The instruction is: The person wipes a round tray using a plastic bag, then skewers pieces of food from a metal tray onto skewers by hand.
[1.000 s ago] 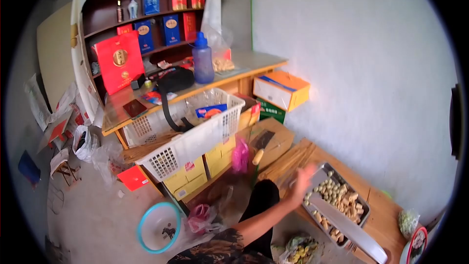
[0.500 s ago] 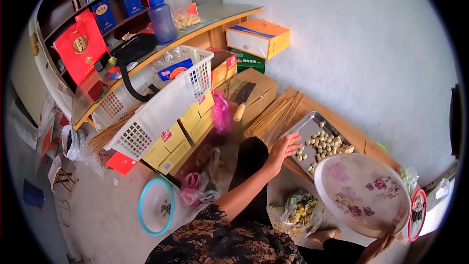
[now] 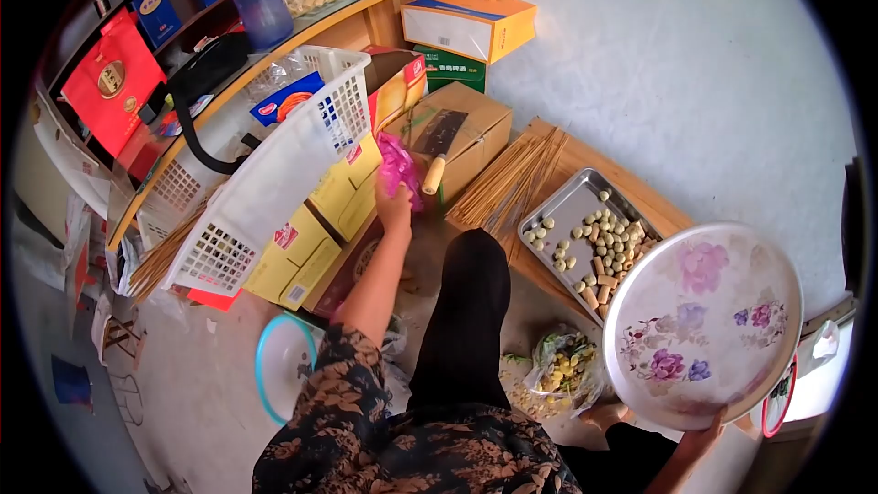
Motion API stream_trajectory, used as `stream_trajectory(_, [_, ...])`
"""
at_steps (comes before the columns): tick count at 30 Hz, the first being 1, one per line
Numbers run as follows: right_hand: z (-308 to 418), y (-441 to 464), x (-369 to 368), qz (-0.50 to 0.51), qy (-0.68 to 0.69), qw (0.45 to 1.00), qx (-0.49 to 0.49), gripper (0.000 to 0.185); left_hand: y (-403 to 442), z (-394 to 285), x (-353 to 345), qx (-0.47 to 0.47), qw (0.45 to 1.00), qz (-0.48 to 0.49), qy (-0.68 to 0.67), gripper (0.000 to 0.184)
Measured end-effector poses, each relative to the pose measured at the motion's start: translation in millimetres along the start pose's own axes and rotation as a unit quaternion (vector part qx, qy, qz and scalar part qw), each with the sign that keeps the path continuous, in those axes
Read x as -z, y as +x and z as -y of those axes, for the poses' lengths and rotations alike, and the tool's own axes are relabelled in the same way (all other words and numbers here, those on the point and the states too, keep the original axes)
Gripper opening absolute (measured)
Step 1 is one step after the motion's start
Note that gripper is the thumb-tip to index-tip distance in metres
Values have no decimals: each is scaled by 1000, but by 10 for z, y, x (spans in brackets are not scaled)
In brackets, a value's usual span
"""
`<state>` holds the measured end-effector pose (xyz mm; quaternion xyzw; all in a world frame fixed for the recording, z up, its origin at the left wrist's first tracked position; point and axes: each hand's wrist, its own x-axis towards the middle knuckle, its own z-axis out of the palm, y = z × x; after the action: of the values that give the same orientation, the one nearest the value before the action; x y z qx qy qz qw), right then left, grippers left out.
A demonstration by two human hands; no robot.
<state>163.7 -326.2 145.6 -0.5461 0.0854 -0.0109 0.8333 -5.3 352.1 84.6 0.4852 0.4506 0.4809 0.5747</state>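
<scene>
My left hand [image 3: 394, 206] is stretched forward and closed on the lower part of a bright pink plastic bag [image 3: 397, 160], beside the yellow boxes. Close by, a cleaver with a pale wooden handle [image 3: 434, 175] lies on a cardboard box. My right hand [image 3: 702, 439] grips the near rim of a large round tray with a flower pattern [image 3: 681, 311], its fingers mostly hidden behind it. The tray is tilted and overlaps the corner of a metal pan [image 3: 546, 261] that bears greenish round pieces [image 3: 611, 236] and brown cylindrical pieces [image 3: 605, 284].
Thin wooden skewers [image 3: 512, 178] lie on the low wooden table [image 3: 585, 154] beside the pan. A white plastic basket [image 3: 265, 178] stands at left near the counter. On the floor are a blue-rimmed basin [image 3: 265, 375] and a clear bag of yellowish scraps [image 3: 562, 370].
My left hand has moved from beside the metal pan leftward to the pink bag and closed on it. The round tray now faces me more fully, still in my right hand. The view has shifted.
</scene>
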Motion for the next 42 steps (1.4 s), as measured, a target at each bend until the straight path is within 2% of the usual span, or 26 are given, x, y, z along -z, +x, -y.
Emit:
stream_trajectory(1, [-27,5,12,-2,-3,1000,1,56,188,125,39,3,1000,2,0,55])
stream_trajectory(2, [-63,19,23,14,-3,1000,1,56,376,272,65,-150,971,-48,179,57])
stream_trajectory(3, [-88,34,39,30,-3,1000,1,55,504,346,78,-295,886,-93,346,59])
stream_trajectory(5, [-156,75,109,38,0,999,-2,55,666,373,82,-265,908,-54,321,61])
stream_trajectory(7, [-176,64,50,46,5,999,-6,56,804,414,53,-288,874,-38,390,63])
stream_trajectory(9, [-191,18,-27,14,-19,1000,-6,56,960,512,36,-236,886,-4,399,66])
stream_trajectory(11, [-238,9,-14,23,-18,1000,-12,56,1129,705,32,-269,833,-34,482,69])
stream_trajectory(12, [-259,0,12,32,-16,999,-19,56,1078,589,-6,-267,835,-33,480,69])
stream_trajectory(14, [-286,7,69,57,-29,998,-12,56,878,169,-85,-139,838,13,528,64])
stream_trajectory(18, [-318,11,88,57,-70,996,-13,55,1308,574,296,-144,783,35,603,53])
stream_trajectory(21, [-376,19,19,68,-46,996,-27,54,1282,637,639,-66,812,103,570,44])
stream_trajectory(23, [-409,47,43,78,-57,995,-27,54,1188,763,888,-150,865,64,474,38])
stream_trajectory(24, [-429,62,52,90,-66,993,-25,53,1068,720,944,-148,864,64,477,38])
stream_trajectory(25, [-451,76,56,89,-68,993,-28,53,908,578,985,-20,949,28,315,40])
stream_trajectory(26, [-469,87,60,64,-51,996,-32,53,742,434,1031,108,985,-11,137,42])
stream_trajectory(27, [-473,89,53,39,-33,998,-35,52,619,340,1109,110,984,-12,140,42])
stream_trajectory(30, [-461,34,-175,32,-10,999,-27,49,199,-47,1285,169,982,7,-88,53])
stream_trajectory(32, [-529,61,-141,133,-28,989,-59,38,-34,-148,1460,166,961,51,-217,46])
stream_trajectory(33, [-554,-30,-359,69,-89,993,-21,36,-102,-197,1544,147,939,101,-294,47])
stream_trajectory(34, [-528,-86,-462,119,-190,974,12,39,-125,-254,1592,136,928,142,-318,47])
stream_trajectory(35, [-519,-80,-509,76,-57,994,-55,33,-185,-340,1645,98,945,139,-278,44])
stream_trajectory(36, [-584,-40,-439,57,-15,996,-74,26,-404,-690,1481,144,911,168,-348,42])
stream_trajectory(37, [-609,-43,-546,-19,24,996,-79,24,-478,-876,1373,70,960,102,-250,39])
stream_trajectory(39, [-568,-100,-642,3,25,995,-94,26,-626,-1234,1016,46,909,240,-336,38])
stream_trajectory(40, [-568,-106,-718,-12,46,994,-98,25,-715,-1365,802,49,904,252,-341,38])
stream_trajectory(42, [-513,-101,-701,-7,82,989,-123,23,-1155,-1620,176,34,843,311,-438,38])
